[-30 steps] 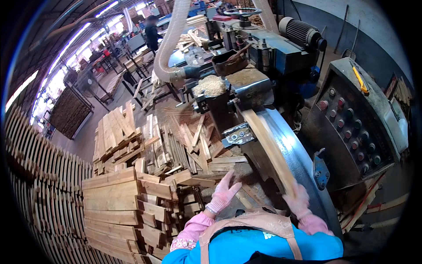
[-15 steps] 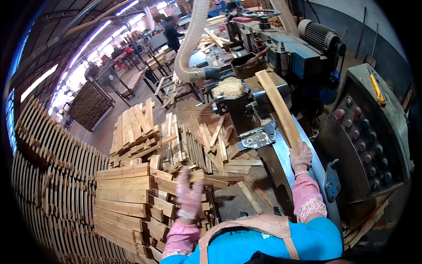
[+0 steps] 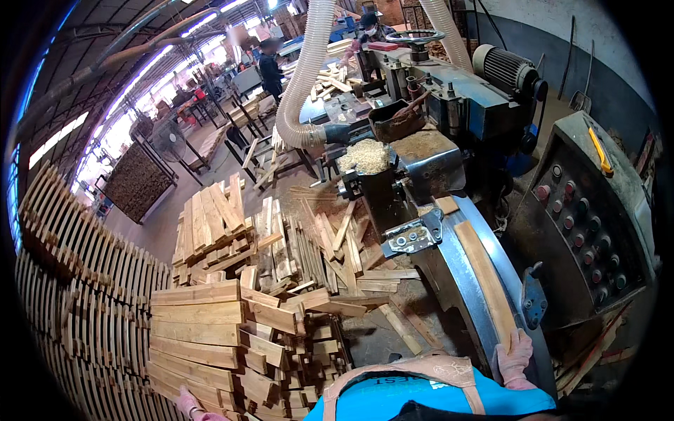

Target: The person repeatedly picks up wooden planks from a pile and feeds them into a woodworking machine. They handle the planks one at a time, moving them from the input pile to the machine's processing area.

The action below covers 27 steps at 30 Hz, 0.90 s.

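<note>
My right hand (image 3: 515,354), in a pink glove, is closed on the near end of a long wooden board (image 3: 484,277). That board lies along the curved-looking metal bed (image 3: 460,291) of a woodworking machine. Ahead of it, the end of another wooden piece (image 3: 446,205) shows at the machine's infeed, a gap apart. At the lower left, my gloved left hand (image 3: 188,403) is at the edge of a stack of wooden boards (image 3: 195,313). Most of its fingers are hidden, so I cannot make out its grip.
A metal guide block (image 3: 413,237) is fixed beside the bed. On the right stands a control panel (image 3: 579,217) with several buttons. Wood shavings (image 3: 365,156) heap near the hose (image 3: 298,105). Slatted wood stacks (image 3: 77,281) rise at left. Two other people (image 3: 269,69) are farther back.
My right hand has drawn back toward me and now holds a board lower on the bed. The board at the infeed has gone farther in. My left hand dropped leftward to the stack.
</note>
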### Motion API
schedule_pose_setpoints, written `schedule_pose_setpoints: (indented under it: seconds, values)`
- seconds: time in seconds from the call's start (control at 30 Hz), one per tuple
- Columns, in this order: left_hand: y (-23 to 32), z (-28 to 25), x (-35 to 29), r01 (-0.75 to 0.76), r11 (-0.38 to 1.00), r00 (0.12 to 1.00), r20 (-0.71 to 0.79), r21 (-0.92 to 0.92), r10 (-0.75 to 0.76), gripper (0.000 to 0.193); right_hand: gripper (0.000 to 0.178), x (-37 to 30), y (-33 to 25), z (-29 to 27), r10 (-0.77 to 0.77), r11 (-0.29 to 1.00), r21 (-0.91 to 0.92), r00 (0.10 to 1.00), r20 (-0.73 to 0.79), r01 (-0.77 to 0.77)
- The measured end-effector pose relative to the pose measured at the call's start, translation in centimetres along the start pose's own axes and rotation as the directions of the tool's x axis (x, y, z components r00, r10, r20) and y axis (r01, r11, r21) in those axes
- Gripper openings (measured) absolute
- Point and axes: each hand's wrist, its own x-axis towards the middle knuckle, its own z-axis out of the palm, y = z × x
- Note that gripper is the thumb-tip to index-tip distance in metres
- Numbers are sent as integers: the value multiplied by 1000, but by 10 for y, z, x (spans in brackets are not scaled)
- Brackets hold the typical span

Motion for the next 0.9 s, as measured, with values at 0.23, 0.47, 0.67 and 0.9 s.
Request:
schedule_pose_setpoints:
  seconds: [0.23, 0.47, 0.67, 0.9]
  values:
    - [-26, -11, 31, 279, 867, 949, 257, -414, -183, 59, 33, 135, -51, 52, -171, 985, -32, 972, -160, 168]
    - [55, -24, -23, 47, 796, 978, 189, -604, 85, 49, 38, 260, -112, 106, -215, 977, -21, 966, -141, 214]
    - [188, 119, -206, -306, 690, 915, -1, -656, 404, 40, 61, 300, -217, 102, -216, 916, 389, 937, 274, 98]
    - [202, 304, -479, 120, 709, 630, 605, -695, 487, 62, 92, 160, -331, -17, -713, 503, 585, 688, -135, 636]
